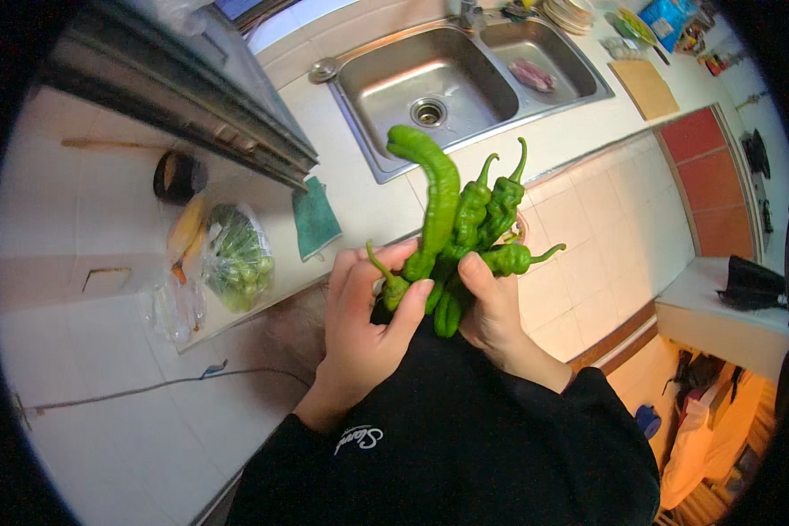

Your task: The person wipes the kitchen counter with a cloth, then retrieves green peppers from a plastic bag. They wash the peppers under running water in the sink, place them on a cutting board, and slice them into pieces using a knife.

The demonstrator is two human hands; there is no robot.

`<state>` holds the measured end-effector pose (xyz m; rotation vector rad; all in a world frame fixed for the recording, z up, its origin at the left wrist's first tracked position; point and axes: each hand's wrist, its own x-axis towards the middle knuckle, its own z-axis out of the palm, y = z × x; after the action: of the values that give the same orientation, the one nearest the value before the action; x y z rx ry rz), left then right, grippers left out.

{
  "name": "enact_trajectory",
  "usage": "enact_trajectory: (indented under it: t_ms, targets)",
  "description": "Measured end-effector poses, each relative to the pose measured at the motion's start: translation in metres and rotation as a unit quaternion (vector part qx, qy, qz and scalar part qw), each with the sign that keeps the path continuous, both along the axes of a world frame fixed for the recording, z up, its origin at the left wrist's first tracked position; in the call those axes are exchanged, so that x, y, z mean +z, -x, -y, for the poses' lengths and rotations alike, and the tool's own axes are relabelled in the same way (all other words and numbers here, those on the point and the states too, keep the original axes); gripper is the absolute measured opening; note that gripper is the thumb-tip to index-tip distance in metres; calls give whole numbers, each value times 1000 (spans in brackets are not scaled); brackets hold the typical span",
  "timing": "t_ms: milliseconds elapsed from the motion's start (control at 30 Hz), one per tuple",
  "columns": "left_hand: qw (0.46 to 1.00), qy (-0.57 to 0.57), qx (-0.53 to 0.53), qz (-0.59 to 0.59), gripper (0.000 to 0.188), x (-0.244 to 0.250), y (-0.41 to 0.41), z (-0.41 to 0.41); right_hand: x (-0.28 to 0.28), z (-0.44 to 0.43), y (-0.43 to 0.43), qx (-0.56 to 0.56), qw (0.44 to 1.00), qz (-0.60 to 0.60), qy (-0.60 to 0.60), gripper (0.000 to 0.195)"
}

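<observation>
Several long green peppers (pixel 470 220) are bunched between my hands, in front of my body and just short of the counter's front edge. My right hand (pixel 496 309) is closed around the lower part of the bunch, its thumb lying across them. With thumb and fingers my left hand (pixel 368 315) grips a green pepper (pixel 396 289) by its stem end, at the left of the bunch. One long pale-green pepper (pixel 442 191) curves up from the bunch towards the sink. Where the lower ends meet my palms, they are partly hidden.
Beyond is a steel double sink (pixel 434 72), with a piece of raw meat (pixel 531 75) in its smaller basin. Left lie a green cloth (pixel 317 220) and bagged green vegetables (pixel 237 256), near a dark window frame (pixel 191 98). A cutting board (pixel 644 89) lies at the right.
</observation>
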<state>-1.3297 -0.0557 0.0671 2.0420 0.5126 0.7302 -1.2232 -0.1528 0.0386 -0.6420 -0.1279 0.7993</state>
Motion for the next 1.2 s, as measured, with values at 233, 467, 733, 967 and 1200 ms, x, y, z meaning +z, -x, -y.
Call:
enact_trajectory:
  t_ms: [233,467,733,967,1200]
  targets:
    - [987,-134,-63,54,35,2,-25,14,-12,15,-20,-39,997,59,24,62]
    - [974,-167,-119,93,35,4,-29,13,-10,18,-20,-72,996,-29,-50,44]
    - [978,-151,-76,127,35,-3,-23,23,-19,28,-23,-27,998,-34,-41,58]
    - [971,182,-54,147,37,-2,-26,27,-6,34,-31,-56,998,24,-14,46]
    - [918,374,-53,119,44,-5,-27,24,6,35,-38,-63,997,46,-25,43]
